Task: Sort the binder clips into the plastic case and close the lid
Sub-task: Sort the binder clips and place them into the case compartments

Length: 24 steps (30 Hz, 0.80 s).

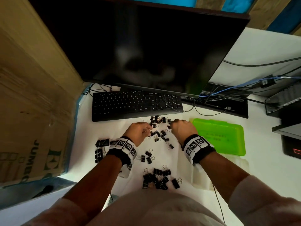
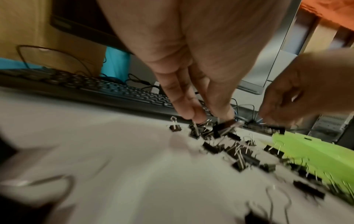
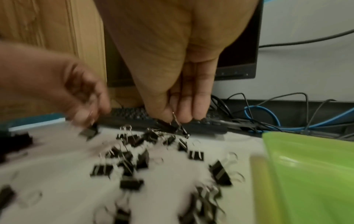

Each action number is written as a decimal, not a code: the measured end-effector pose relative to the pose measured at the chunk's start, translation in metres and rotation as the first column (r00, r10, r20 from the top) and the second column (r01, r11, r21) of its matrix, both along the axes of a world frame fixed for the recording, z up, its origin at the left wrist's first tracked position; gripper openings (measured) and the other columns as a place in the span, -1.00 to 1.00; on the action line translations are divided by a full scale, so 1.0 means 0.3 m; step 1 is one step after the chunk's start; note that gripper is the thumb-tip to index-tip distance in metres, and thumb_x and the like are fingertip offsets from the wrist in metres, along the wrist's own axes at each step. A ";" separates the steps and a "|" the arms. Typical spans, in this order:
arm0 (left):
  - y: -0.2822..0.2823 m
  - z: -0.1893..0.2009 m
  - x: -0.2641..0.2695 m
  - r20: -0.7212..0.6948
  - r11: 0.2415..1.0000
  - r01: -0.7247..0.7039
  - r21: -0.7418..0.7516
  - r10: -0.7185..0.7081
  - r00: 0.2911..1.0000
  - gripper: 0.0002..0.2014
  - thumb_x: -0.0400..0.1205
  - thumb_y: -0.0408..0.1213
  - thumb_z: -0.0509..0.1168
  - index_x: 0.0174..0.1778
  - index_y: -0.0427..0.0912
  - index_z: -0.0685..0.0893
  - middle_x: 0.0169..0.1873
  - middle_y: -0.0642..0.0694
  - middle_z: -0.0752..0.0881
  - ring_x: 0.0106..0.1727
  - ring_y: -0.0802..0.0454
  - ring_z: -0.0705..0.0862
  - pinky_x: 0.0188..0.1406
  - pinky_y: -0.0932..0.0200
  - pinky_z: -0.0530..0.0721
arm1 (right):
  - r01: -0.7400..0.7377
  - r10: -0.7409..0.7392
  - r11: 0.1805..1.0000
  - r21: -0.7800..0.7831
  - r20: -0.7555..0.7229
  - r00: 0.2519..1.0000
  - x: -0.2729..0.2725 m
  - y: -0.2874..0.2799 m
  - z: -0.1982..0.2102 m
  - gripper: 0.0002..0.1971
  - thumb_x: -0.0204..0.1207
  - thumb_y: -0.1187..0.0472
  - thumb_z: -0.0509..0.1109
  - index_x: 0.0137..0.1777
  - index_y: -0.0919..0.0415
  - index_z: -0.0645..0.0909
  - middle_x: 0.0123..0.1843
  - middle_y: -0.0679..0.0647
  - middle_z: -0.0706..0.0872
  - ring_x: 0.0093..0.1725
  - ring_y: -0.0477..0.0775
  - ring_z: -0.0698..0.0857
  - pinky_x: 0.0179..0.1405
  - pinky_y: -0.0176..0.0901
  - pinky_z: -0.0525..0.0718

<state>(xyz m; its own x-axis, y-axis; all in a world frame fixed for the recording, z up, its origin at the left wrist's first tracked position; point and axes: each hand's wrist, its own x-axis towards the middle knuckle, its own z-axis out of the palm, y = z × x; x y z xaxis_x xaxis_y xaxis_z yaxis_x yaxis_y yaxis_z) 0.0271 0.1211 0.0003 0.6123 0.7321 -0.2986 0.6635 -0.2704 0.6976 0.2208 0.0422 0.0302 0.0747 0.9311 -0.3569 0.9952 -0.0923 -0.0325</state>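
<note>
Black binder clips lie scattered on the white desk (image 1: 263,160): a far cluster (image 1: 160,133) between my hands, a few in the middle (image 1: 147,156), a near pile (image 1: 158,177) and larger ones at the left (image 1: 101,144). My left hand (image 1: 149,130) reaches down into the far cluster and pinches a clip (image 2: 224,127). My right hand (image 1: 172,123), just right of it, pinches a clip by its wire handle (image 3: 177,124). The green plastic case (image 1: 219,136) lies flat to the right of my right hand, with a pale clear part (image 1: 219,170) in front of it.
A black keyboard (image 1: 136,103) sits just beyond the clips, under a dark monitor (image 1: 146,46). A cardboard box (image 1: 32,95) walls the left side. Tangled cables (image 1: 228,90) and black equipment (image 1: 290,128) crowd the right rear.
</note>
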 end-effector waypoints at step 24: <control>-0.060 -0.040 0.208 -0.172 0.969 0.220 0.113 -0.199 0.965 -0.62 0.67 -0.38 0.18 0.36 0.08 0.53 0.40 0.01 0.52 0.28 -0.08 0.59 0.26 0.01 0.61 | 0.345 -0.359 0.933 -0.102 -0.305 0.882 0.105 -0.114 -0.073 -0.69 0.44 0.48 0.24 0.05 0.18 0.69 0.08 0.23 0.76 0.04 0.27 0.73 0.02 -0.03 0.68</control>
